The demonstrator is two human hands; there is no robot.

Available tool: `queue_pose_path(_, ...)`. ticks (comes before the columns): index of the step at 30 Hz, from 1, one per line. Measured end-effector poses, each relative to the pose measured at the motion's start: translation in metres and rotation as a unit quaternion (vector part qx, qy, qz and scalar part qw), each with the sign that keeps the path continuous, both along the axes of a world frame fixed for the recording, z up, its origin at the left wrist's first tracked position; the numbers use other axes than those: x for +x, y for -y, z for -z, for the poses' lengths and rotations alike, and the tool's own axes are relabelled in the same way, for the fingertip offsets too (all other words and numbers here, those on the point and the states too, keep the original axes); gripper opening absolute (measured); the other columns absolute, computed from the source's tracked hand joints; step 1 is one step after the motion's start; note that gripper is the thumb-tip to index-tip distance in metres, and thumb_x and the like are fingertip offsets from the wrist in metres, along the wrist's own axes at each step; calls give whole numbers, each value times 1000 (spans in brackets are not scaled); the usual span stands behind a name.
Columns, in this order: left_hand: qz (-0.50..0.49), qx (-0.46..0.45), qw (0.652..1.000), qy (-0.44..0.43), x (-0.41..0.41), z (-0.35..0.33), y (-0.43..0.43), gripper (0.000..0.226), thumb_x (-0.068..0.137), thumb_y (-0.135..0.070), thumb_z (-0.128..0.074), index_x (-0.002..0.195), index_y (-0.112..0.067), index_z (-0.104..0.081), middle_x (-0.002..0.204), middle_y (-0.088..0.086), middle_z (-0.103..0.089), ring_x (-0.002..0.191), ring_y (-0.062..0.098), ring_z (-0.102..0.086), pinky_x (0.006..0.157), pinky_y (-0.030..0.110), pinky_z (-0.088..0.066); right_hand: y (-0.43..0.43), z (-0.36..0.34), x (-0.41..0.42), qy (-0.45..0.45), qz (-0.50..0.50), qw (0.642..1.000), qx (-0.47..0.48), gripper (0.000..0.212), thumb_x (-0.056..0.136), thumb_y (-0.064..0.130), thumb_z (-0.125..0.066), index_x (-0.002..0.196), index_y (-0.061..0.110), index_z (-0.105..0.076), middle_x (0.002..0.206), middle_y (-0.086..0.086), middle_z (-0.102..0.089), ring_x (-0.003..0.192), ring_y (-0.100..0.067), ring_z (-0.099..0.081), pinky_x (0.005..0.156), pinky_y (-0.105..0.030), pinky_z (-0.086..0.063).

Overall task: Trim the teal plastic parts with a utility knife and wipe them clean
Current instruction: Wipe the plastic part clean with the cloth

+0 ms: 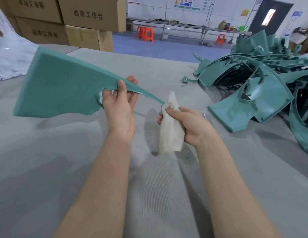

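Teal flat plastic part (60, 86) was gripped in my left hand (119, 107), while my right hand (186, 126) pinched a white crumpled cloth (170, 127) around its thin tip.

I am looking over a grey ribbed mat (46, 160) that is covering the work surface, with stacked cardboard boxes (91, 12) rising at its far left edge and crumpled clear plastic sheeting (9, 54) lying beside them. Beyond, a blue floor (149, 47) is running to a white wall (149, 7), where a long metal workbench (184, 25) is standing with orange plastic stools (144, 33) before it and a chart poster (189, 3) hanging above. A dark door (280, 18) at far right is showing a bright narrow window (268, 16).
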State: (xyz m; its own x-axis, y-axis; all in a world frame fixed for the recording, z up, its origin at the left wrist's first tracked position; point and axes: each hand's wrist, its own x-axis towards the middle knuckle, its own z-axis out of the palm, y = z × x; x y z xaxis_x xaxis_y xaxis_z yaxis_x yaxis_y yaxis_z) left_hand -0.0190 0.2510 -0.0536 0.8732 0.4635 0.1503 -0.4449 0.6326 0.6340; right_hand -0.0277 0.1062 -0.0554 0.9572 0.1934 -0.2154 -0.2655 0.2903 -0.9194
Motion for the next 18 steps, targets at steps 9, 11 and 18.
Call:
queue_pose_path(9,-21,-7,999,-44,0,-1,9,5,102,-9,-42,100,-12,-45,99,9,-68,90,15,-70,80,25,-57,-13,8,4,60,111,981,-148,29,97,34,-58,76,13,-59,83,-11,-62,70,-20,-58,74,-36,-48)
queue_pose_path(11,-18,-15,998,-51,0,-1,13,7,102,-10,-43,96,-13,-45,99,8,-68,91,14,-69,80,25,-57,-9,9,6,38,105,990,-89,23,97,25,-58,79,12,-58,77,-9,-64,65,-18,-59,70,-33,-50)
queue_pose_path(18,28,-36,996,-80,-1,3,18,5,101,-12,-46,98,-13,-50,108,8,-68,93,12,-69,85,24,-56,9,7,8,51,109,992,-49,23,99,21,-55,78,11,-58,50,6,-64,45,-6,-60,46,-17,-49)
